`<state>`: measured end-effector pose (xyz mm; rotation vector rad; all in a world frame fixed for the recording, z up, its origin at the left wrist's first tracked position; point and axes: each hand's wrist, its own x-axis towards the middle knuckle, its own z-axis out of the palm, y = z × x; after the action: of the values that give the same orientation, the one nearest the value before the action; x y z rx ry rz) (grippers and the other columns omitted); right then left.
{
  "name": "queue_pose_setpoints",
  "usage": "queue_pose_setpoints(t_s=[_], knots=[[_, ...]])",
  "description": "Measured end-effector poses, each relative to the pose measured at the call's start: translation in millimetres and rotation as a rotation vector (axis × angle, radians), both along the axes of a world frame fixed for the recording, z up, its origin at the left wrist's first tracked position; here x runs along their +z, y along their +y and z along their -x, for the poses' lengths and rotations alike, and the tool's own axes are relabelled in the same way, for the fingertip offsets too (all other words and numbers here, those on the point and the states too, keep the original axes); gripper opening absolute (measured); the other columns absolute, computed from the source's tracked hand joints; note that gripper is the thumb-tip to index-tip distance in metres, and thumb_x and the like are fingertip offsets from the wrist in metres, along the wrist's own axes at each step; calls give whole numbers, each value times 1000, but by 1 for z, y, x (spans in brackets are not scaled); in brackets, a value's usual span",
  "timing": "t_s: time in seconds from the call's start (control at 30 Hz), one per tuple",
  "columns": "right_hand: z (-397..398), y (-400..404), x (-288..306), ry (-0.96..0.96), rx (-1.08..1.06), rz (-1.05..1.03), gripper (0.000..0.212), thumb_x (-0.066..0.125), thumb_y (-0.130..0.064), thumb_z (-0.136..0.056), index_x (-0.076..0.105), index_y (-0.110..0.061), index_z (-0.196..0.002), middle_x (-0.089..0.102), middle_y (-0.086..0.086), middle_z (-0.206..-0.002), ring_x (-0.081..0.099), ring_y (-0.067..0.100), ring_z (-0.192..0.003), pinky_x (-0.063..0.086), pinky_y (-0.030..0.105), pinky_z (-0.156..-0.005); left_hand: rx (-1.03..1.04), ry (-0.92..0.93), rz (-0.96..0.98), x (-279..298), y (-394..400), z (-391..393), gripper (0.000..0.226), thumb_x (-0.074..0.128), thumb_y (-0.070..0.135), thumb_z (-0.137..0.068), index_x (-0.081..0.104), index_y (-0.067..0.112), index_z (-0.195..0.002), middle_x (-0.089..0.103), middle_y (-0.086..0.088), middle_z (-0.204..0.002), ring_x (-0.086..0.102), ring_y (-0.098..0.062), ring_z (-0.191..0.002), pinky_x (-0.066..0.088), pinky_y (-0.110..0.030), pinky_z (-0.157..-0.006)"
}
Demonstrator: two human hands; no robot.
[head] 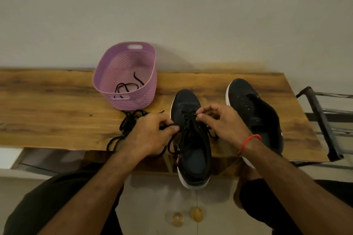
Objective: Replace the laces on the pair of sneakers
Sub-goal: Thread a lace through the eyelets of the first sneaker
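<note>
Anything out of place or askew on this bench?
The near sneaker overhangs the wooden bench's front edge, heel unsupported, while both hands work its lace. A loose black lace trails over the same edge. The far sneaker sits unlaced.

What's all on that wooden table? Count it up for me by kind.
Sneakers: 2, the laced sneaker being worked on by the left hand and right hand, and the unlaced sneaker.
Baskets: 1, the purple basket.
Black laces: 3 at least, one lace in the basket, a loose lace pile that may hold more, one lace in the shoe.
Total: 6.
</note>
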<state>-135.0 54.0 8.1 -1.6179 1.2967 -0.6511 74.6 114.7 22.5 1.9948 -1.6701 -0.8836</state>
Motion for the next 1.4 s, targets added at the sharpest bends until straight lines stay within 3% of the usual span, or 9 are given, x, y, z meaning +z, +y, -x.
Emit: queue_pose_setpoints(t_s=[0.1,0.17,0.27,0.4,0.53,0.67,0.9,1.1,1.4], knots=[[2,0,1,-4,-16,6,5,70,-21,-92,71,-26,-90,72,-5,-88,67,6,-80,54,19,-70,113,-112,-74,6,-2,-23,8,65,32,-97,71,31,-102,70,7,-98,64,-3,-76,48,-18,-59],[1,1,2,-5,-24,20,6,70,-23,-92,72,-28,-89,72,-5,-88,67,6,-82,54,17,-69,114,-363,-89,2,-2,-33,35,64,27,-98,61,25,-132,56,3,-125,58,-13,-109,52,-31,-85],[-2,4,2,32,11,120,6,71,-24,-90,72,-29,-90,67,-12,-92,62,3,-88,51,16,-75,99,-296,56,1,1,-14,50,62,28,-96,51,27,-145,41,5,-142,44,-12,-126,46,-34,-101],[-7,8,1,114,50,191,6,72,-24,-88,71,-28,-91,57,-17,-104,55,2,-103,47,31,-94,29,-76,113,-6,3,26,32,68,53,-88,67,32,-112,61,12,-112,58,-3,-102,54,-32,-86],[-8,12,0,174,70,169,14,71,-26,-87,63,-36,-83,55,-12,-110,51,15,-118,43,39,-102,53,-38,86,-10,3,31,29,74,55,-84,63,35,-102,64,16,-91,61,2,-85,54,-24,-72],[-12,15,-2,181,58,180,16,70,-30,-85,60,-40,-78,53,-16,-111,47,17,-122,41,44,-106,82,59,8,-13,-2,25,8,73,42,-90,71,34,-90,72,8,-95,68,-10,-91,59,-31,-80],[-25,24,-5,437,102,297,4,65,-44,-86,62,-41,-85,48,-19,-126,37,13,-123,28,37,-103,233,505,-163,-12,-2,14,10,69,18,-95,79,16,-94,77,1,-85,71,-3,-66,44,-9,-47],[-28,28,-9,560,122,399,10,61,-45,-90,64,-38,-96,45,-17,-128,32,15,-127,28,41,-107,238,561,-170,-11,0,12,14,64,22,-99,78,17,-97,78,2,-87,73,-8,-68,45,-9,-48],[-24,25,-14,439,100,335,14,65,-44,-86,58,-40,-98,46,-17,-122,33,14,-122,24,36,-100,260,552,-188,-12,0,16,5,69,22,-96,74,21,-96,76,1,-91,70,-3,-64,38,-10,-40]])
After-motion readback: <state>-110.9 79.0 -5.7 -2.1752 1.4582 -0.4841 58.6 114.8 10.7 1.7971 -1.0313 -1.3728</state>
